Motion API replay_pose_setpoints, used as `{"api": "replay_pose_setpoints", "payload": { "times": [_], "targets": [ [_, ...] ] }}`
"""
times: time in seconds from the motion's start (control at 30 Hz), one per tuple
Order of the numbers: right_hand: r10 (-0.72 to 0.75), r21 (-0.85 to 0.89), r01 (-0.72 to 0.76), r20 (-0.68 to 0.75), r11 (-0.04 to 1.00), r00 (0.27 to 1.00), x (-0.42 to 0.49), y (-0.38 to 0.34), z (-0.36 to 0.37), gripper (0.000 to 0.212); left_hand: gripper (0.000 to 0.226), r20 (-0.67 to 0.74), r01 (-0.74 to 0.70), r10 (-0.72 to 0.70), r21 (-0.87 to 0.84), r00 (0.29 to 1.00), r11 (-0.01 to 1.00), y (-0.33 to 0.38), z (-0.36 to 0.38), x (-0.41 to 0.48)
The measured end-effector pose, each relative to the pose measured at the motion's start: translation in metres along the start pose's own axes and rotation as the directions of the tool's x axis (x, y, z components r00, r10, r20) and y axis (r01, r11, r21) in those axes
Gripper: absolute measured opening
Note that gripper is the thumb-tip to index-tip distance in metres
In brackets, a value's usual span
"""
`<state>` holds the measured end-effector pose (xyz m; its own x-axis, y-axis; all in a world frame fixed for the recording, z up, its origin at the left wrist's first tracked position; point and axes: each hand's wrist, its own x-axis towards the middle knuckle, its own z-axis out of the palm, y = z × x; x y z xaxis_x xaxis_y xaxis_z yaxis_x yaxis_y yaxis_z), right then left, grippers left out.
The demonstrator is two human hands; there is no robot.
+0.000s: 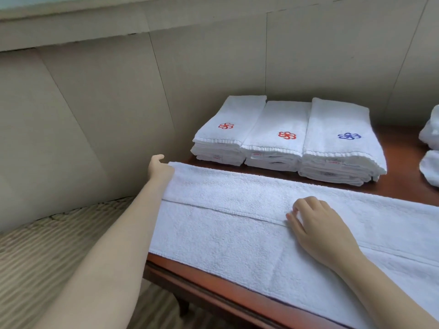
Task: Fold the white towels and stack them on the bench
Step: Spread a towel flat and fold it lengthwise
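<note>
At the far left I see carpeted floor and a panelled wall. My left hand reaches out to the far left corner of the long white towel, its grip pinched on that corner with the fingers curled around the edge. The towel lies folded lengthwise along the wooden surface, one layer lapped over the other with a hem line running across it, and it runs off the right edge of the view. My right hand rests palm down on the middle of the towel, fingers spread flat and holding nothing, fingertips at the hem line.

Behind the towel, against the wall, stand three stacks of folded towels side by side, touching: the left stack has a red flower emblem on top, the middle stack another red one, the right stack a blue one. Small tags with red lettering poke from their front edges; I cannot read them. At the far right edge lie loose white towels, partly cut off.
</note>
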<state>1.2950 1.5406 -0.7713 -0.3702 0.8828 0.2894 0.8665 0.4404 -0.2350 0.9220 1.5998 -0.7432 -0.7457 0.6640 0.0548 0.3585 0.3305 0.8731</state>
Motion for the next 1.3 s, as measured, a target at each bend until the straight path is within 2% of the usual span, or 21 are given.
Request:
{"api": "replay_pose_setpoints", "payload": {
  "times": [0.07, 0.17, 0.3, 0.37, 0.43, 0.5, 0.6, 0.7, 0.77, 0.83, 0.93, 1.0, 1.07, 1.1, 1.17, 1.23, 1.3],
  "targets": [
    [-0.003, 0.002, 0.003, -0.015, 1.0, 1.0, 0.0, 0.0, 0.001, 0.022, 0.052, 0.009, -0.02, 0.02, 0.038, 1.0, 0.999, -0.005, -0.001, 0.006],
    [-0.002, 0.016, 0.002, -0.028, 1.0, 1.0, 0.001, 0.0, 0.002, 0.02, 0.045, 0.04, -0.05, 0.039, 0.31, 0.998, 0.949, -0.016, -0.001, 0.008],
    [-0.001, 0.026, 0.001, -0.023, 1.0, 1.0, 0.001, 0.002, 0.001, 0.02, 0.032, -0.031, -0.036, 0.072, 0.629, 0.997, 0.777, -0.009, -0.001, -0.012],
    [-0.001, 0.033, 0.002, -0.011, 0.999, 1.0, 0.0, 0.002, 0.0, 0.02, 0.033, 0.007, -0.12, 0.168, 0.73, 0.986, 0.673, -0.009, 0.0, -0.031],
    [-0.001, 0.031, 0.001, 0.002, 1.0, 1.0, -0.003, 0.0, -0.002, 0.02, 0.032, 0.112, -0.272, 0.303, 0.781, 0.946, 0.562, -0.011, -0.002, -0.057],
    [-0.002, 0.034, 0.002, 0.009, 0.999, 1.0, -0.007, -0.002, -0.005, 0.02, 0.03, 0.235, -0.413, 0.379, 0.758, 0.895, 0.505, -0.012, -0.004, -0.09],
    [-0.04, 0.007, 0.04, 0.033, 0.999, 0.999, -0.019, -0.005, -0.01, 0.027, 0.038, 0.501, -0.641, 0.402, 0.55, 0.766, 0.536, -0.014, -0.003, -0.146],
    [-0.048, -0.076, 0.062, 0.171, 0.995, 0.984, -0.033, -0.008, -0.017, 0.042, 0.053, 0.773, -0.82, 0.361, 0.339, 0.522, 0.461, -0.013, -0.01, -0.191],
    [-0.051, -0.063, 0.074, 0.307, 0.995, 0.95, -0.045, -0.01, -0.025, 0.05, 0.061, 0.869, -0.876, 0.314, 0.23, 0.381, 0.425, -0.011, -0.017, -0.209],
    [-0.11, -0.011, 0.126, 0.417, 0.992, 0.902, -0.058, -0.014, -0.035, 0.06, 0.069, 0.906, -0.898, 0.278, 0.196, 0.32, 0.393, -0.009, -0.022, -0.217],
    [-0.208, 0.019, 0.226, 0.47, 0.974, 0.858, -0.082, -0.02, -0.049, 0.067, 0.059, 0.881, -0.913, 0.358, 0.17, 0.309, 0.371, -0.008, -0.029, -0.221],
    [-0.245, -0.039, 0.281, 0.387, 0.959, 0.889, -0.094, -0.027, -0.053, 0.053, 0.041, 0.811, -0.943, 0.514, 0.132, 0.281, 0.306, -0.009, -0.033, -0.223],
    [-0.272, -0.157, 0.324, 0.283, 0.933, 0.92, -0.101, -0.034, -0.054, 0.032, 0.03, 0.789, -0.977, 0.575, 0.165, 0.215, 0.138, -0.01, -0.035, -0.226],
    [-0.262, -0.199, 0.32, 0.269, 0.926, 0.927, -0.102, -0.038, -0.054, 0.026, 0.032, 0.799, -0.977, 0.565, 0.205, 0.206, 0.066, -0.01, -0.033, -0.226],
    [-0.2, -0.239, 0.271, 0.282, 0.933, 0.938, -0.101, -0.044, -0.052, 0.034, 0.051, 0.798, -0.954, 0.548, 0.301, 0.25, -0.004, -0.009, -0.03, -0.222],
    [-0.125, -0.269, 0.197, 0.261, 0.943, 0.957, -0.096, -0.045, -0.052, 0.044, 0.064, 0.741, -0.912, 0.562, 0.405, 0.369, 0.065, -0.004, -0.031, -0.212],
    [-0.035, -0.26, 0.085, 0.193, 0.962, 0.981, -0.087, -0.041, -0.055, 0.044, 0.056, 0.641, -0.827, 0.536, 0.509, 0.549, 0.239, 0.003, -0.034, -0.197]
  ]
}}
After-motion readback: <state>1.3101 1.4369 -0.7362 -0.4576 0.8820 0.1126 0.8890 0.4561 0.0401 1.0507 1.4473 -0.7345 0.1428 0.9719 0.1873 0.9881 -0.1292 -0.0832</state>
